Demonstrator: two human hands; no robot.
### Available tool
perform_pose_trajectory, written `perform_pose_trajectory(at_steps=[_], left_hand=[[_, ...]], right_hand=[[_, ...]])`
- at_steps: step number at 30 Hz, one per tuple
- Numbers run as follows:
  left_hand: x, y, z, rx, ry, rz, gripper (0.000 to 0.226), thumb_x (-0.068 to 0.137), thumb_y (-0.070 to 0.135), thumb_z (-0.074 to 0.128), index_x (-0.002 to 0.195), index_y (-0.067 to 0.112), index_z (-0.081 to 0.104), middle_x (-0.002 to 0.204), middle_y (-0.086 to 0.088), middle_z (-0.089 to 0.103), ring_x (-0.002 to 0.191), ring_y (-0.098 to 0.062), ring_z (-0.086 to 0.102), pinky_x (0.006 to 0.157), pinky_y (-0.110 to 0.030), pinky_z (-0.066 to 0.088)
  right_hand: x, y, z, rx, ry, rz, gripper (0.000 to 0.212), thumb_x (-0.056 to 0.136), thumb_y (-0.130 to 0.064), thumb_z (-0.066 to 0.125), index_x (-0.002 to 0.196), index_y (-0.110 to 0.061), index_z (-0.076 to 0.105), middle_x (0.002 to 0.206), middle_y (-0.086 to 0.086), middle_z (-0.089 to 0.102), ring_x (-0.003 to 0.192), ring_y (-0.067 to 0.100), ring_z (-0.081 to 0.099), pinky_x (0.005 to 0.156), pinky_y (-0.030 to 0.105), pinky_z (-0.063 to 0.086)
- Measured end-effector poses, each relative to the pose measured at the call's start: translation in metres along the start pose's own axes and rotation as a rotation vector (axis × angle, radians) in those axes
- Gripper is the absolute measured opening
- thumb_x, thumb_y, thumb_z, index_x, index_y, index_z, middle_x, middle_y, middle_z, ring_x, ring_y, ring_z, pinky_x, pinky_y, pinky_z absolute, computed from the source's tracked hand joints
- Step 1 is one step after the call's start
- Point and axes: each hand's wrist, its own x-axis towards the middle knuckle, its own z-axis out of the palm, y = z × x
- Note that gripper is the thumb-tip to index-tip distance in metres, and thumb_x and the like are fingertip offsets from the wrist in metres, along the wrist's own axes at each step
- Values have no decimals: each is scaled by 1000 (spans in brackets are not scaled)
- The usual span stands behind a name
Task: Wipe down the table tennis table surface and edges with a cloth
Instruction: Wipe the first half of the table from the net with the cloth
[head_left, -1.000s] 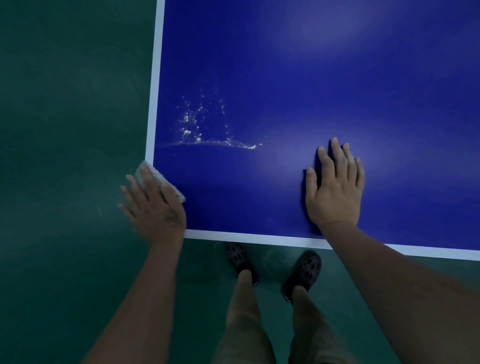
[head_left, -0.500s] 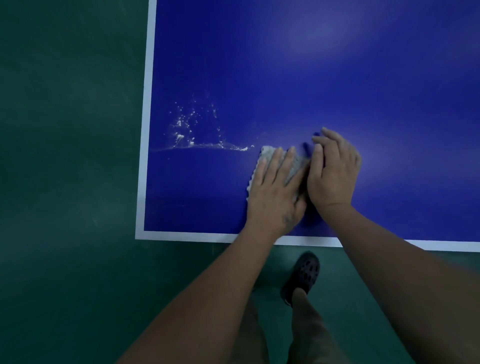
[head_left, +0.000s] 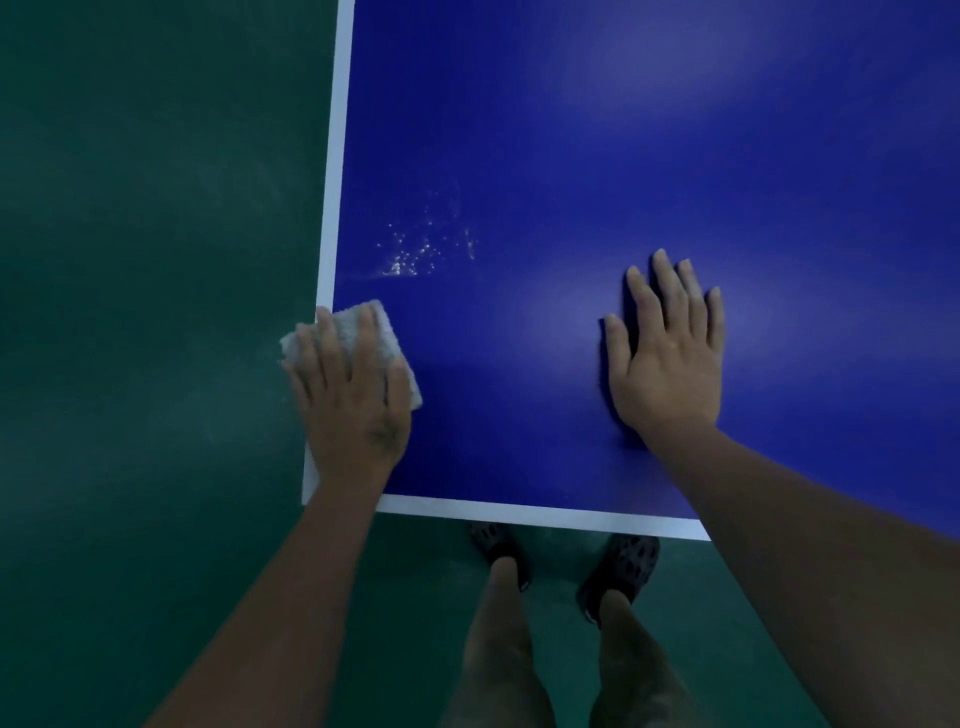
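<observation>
The left hand (head_left: 353, 400) lies flat, fingers spread, pressing a folded pale cloth (head_left: 363, 338) onto the blue worktop (head_left: 623, 156) at its near left corner. The cloth straddles the white side line (head_left: 335, 156), and one corner of it hangs out past the edge over the green floor (head_left: 130, 312). The hand does not pinch the cloth; it only pins it down under palm and fingers. The right hand (head_left: 670, 353) rests open and empty, palm down, well apart to the right, and seems to serve as a brace.

Just beyond the cloth sits a patch of white droplets (head_left: 415, 254), with a faint smear trailing from it toward the side line. That looks like the next thing to clear.

To do this stroke well, the palm should keep even weight over the whole cloth so no fold lifts and skips. The droplets are best pushed in one direction, toward the edge, not scrubbed round and spread. At the edge, the overhanging part could be wrapped down over the rim, so that the rim gets wiped in the same pass. The near white line (head_left: 545, 514) by the feet (head_left: 618, 571) likely needs its own stroke. A wet cloth may leave streaks, so turning it to a drier face would help.
</observation>
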Motion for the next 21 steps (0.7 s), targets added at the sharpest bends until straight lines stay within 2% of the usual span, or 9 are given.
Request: perform_pose_trajectory(at_steps=[3, 5, 7, 11, 14, 17, 19, 21], left_hand=[[6, -15, -3, -60, -5, -284, 65, 112, 58, 15, 172, 37, 3, 181, -14, 3, 166, -39, 3, 130, -70, 7], [-7, 0, -1, -36, 15, -330, 67, 112, 58, 10, 173, 33, 0, 181, -15, 1, 167, -38, 2, 131, -68, 6], [-27, 32, 5, 9, 22, -161, 66, 113, 53, 11, 173, 30, -2, 181, -15, -3, 167, -37, 0, 133, -64, 3], [-59, 103, 29, 21, -60, 247, 67, 113, 51, 23, 174, 29, 4, 181, -12, -2, 167, -36, -1, 131, -65, 10], [-48, 155, 42, -29, -51, 505, 66, 113, 50, 37, 173, 30, 19, 181, -11, 7, 168, -31, 3, 132, -61, 14], [-16, 181, 48, -33, -36, 608, 63, 110, 48, 42, 169, 29, 34, 180, -9, 17, 168, -30, 10, 133, -57, 16], [10, 178, 46, -26, -35, 642, 62, 109, 48, 42, 168, 28, 37, 179, -8, 22, 167, -30, 15, 132, -56, 18], [39, 151, 38, 12, -17, 577, 63, 112, 50, 34, 171, 31, 26, 180, -10, 18, 167, -32, 14, 132, -59, 15]], right_hand=[[1, -1, 1, -9, -14, 2, 60, 115, -51, 32, 167, -21, 37, 179, 1, 22, 168, 24, 11, 135, 53, 6], [2, -1, 2, -4, -21, 3, 60, 115, -50, 31, 167, -21, 37, 179, 1, 21, 168, 24, 11, 135, 54, 7], [2, 0, 2, 6, -18, 4, 59, 115, -49, 30, 167, -21, 37, 179, 1, 22, 168, 24, 12, 135, 54, 7], [1, 0, -1, 38, -4, 4, 57, 115, -44, 30, 165, -20, 42, 178, 1, 27, 167, 23, 16, 136, 52, 8], [6, 0, -4, 182, 86, 71, 45, 114, -33, 37, 149, -16, 60, 169, 1, 45, 157, 25, 38, 132, 48, 21], [24, -1, -9, 303, 204, 87, 36, 112, -26, 44, 134, -11, 68, 157, 4, 59, 140, 30, 56, 121, 43, 35], [37, -6, -9, 242, 211, 44, 37, 113, -26, 44, 137, -10, 68, 160, 6, 56, 144, 32, 53, 125, 44, 33], [46, -15, -4, 159, 123, 1, 44, 115, -31, 40, 149, -11, 61, 169, 7, 45, 157, 30, 40, 132, 48, 22]])
